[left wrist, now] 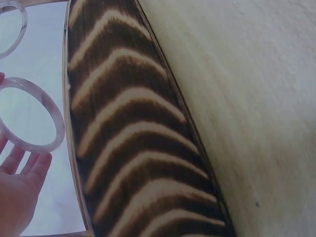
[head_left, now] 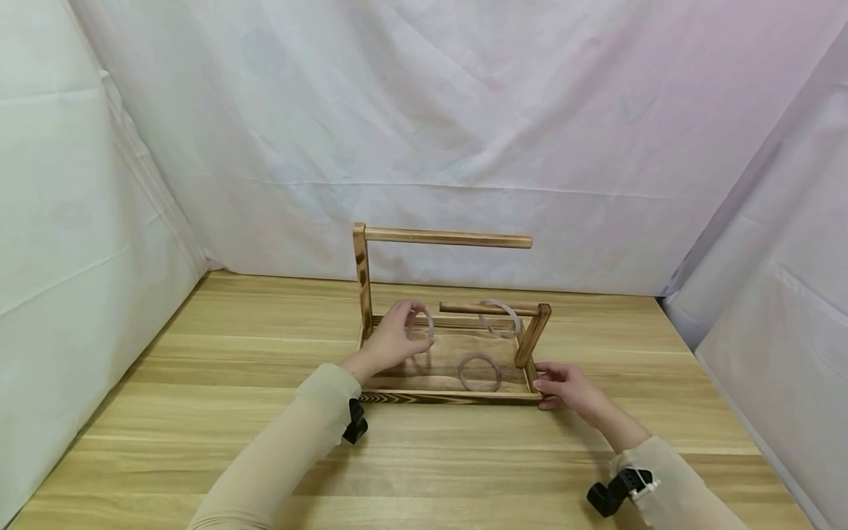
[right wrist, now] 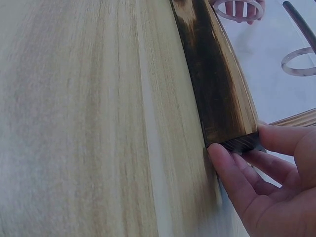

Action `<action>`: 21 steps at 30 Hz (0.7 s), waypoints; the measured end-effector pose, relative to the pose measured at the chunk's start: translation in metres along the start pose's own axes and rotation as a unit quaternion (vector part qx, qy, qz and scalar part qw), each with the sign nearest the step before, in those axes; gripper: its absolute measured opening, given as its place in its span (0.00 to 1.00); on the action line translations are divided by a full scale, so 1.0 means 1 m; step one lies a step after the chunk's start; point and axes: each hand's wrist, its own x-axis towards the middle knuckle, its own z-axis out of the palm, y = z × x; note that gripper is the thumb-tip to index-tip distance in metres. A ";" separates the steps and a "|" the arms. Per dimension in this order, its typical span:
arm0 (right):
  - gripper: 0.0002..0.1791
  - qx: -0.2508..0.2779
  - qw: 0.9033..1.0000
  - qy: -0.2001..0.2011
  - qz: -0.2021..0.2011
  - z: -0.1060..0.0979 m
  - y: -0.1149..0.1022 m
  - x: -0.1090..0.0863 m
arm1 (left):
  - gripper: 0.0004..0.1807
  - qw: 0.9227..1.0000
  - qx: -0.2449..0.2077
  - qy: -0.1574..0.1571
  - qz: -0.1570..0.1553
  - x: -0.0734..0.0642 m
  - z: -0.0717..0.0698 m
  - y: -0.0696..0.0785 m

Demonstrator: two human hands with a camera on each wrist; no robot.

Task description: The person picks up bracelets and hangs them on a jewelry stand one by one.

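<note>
My left hand (head_left: 391, 338) pinches a pale translucent bangle (head_left: 429, 324) between thumb and fingers, above the left part of a wooden stand's tray (head_left: 450, 398). The left wrist view shows the same bangle (left wrist: 57, 121) tilted at the fingertips. Down at the tray's front right corner, my right hand (head_left: 566, 390) grips the wood, with fingers and thumb about the corner in the right wrist view. A similar bangle (head_left: 517, 324) hangs on the stand's lower bar (head_left: 457, 308). On the tray floor shows a ring shape (head_left: 498, 374); I cannot tell whether it is a bangle or a reflection.
The stand's higher bar (head_left: 450, 237) runs rightward from a tall left post (head_left: 362, 272); its right end is free. A short right post (head_left: 533, 335) carries the lower bar, whose left end is free. White cloth (head_left: 464, 132) encloses the wood-grain table (head_left: 232, 353) behind and at both sides.
</note>
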 end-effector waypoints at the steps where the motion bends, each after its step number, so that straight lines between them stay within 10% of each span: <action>1: 0.32 -0.001 1.000 -0.002 -0.001 0.000 0.000 0.000 | 0.33 1.000 -0.002 -0.003 -0.001 0.000 0.000 0.000; 21: 0.32 -0.002 1.000 -0.004 0.003 -0.002 0.001 0.002 | 0.33 1.000 -0.019 -0.005 0.022 -0.002 -0.006 0.003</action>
